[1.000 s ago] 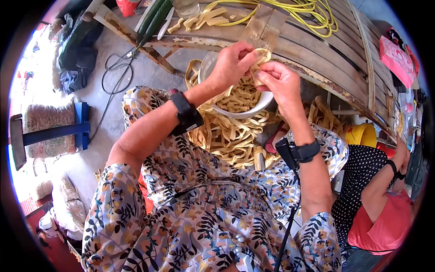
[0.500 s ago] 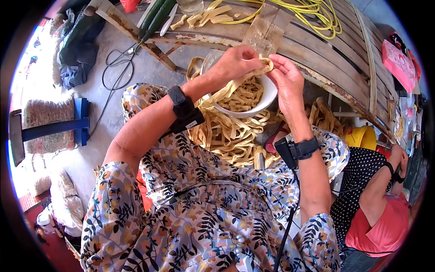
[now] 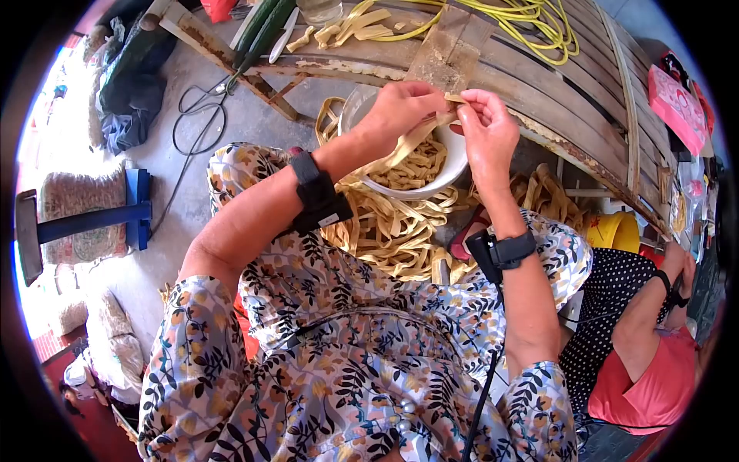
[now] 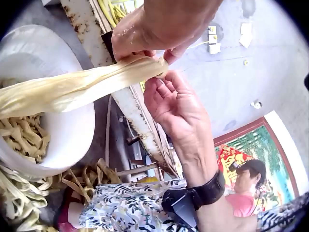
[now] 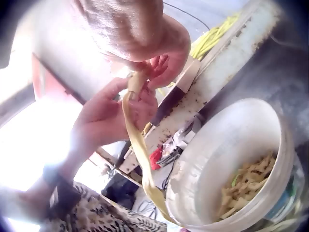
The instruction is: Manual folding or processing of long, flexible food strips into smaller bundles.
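Note:
Both hands meet above a white bucket. My left hand pinches a long, soft, pale yellow strip close to its end. The fingertips of my right hand pinch the same strip's folded end, right beside the left fingers. From the fingers, the strip's long tail hangs down toward the bucket rim. Inside the bucket lie many short, knotted-looking yellow pieces. The fingers partly hide the folded end.
A heap of loose strips lies on the floor before my knees. A slatted wooden bench stands ahead, bearing yellow cord and green cucumber-like vegetables. At right sits another person, near a yellow bucket.
The strip's end showed as an open loop at the fingertips earlier; now only a small folded bit shows between them. The right fingers have curled in closer on it.

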